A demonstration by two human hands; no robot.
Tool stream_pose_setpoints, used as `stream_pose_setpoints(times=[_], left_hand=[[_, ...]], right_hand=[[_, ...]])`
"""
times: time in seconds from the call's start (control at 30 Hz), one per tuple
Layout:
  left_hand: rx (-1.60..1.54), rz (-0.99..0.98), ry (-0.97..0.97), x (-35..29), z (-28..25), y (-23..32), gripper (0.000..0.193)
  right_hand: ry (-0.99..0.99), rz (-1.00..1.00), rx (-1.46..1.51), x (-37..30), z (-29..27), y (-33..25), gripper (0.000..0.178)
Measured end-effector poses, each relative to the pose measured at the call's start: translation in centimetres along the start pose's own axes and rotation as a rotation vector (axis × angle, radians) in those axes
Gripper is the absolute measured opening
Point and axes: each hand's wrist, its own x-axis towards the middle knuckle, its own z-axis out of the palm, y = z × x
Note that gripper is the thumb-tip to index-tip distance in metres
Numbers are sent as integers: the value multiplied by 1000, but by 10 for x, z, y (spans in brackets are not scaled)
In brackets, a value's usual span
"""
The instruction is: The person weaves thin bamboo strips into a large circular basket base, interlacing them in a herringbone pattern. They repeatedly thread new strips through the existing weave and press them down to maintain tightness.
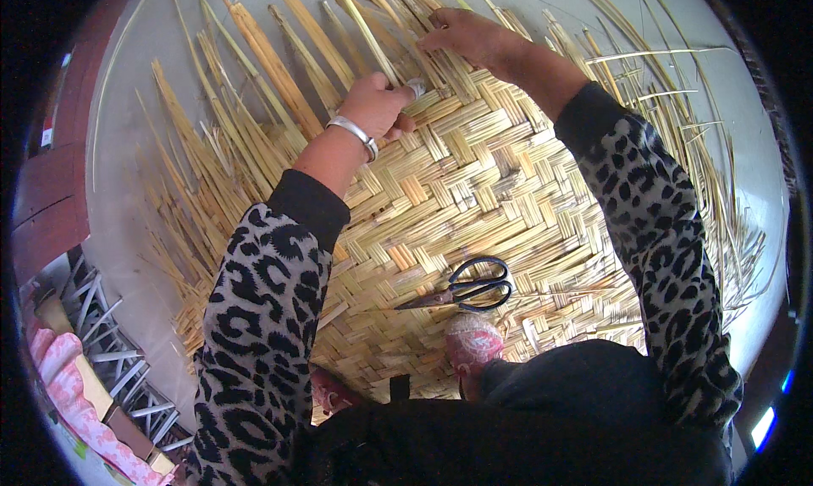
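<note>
A woven mat (474, 173) of flat, pale-yellow reed strips spreads beneath me, and loose strip ends fan out along its far and side edges. At the mat's far edge my left hand (373, 109), wearing a silver bracelet (354, 137), is closed on a pale green reed strip (364, 24) that runs up and away. A whitish wrap shows at one of its fingers. Farther off and to the right, my right hand (474, 41) curls its thumb and fingers around several upright reed strips (457, 75); its fingertips are partly hidden. Black-handled scissors (461, 295) lie on the mat nearer my body.
My feet in reddish shoes (472, 342) rest on the mat near the scissors. Long loose reeds (711, 173) stick out at the right over the grey floor (127, 147). At the lower left are a pink cloth (63, 376) and a rack of pale bars (127, 372).
</note>
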Motion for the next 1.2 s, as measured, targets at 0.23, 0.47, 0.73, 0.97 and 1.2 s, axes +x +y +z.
stream_pose_setpoints(times=[0.23, 0.47, 0.73, 0.97, 1.2], left_hand=[[-233, -35, -54, 0, -2, -5, 20], [-233, -14, -61, -1, -4, -8, 17], [-172, 101, -36, -10, 1, -14, 15], [-169, 103, -78, -7, 3, -19, 18], [55, 47, 14, 10, 8, -14, 19]], right_hand=[[101, -183, -404, 1, 0, -5, 59], [312, -488, -897, -77, 17, 0, 91], [379, -401, -898, -88, 43, 24, 97], [356, -311, -920, -80, 51, 28, 105], [267, -261, -886, -74, 46, 35, 102]])
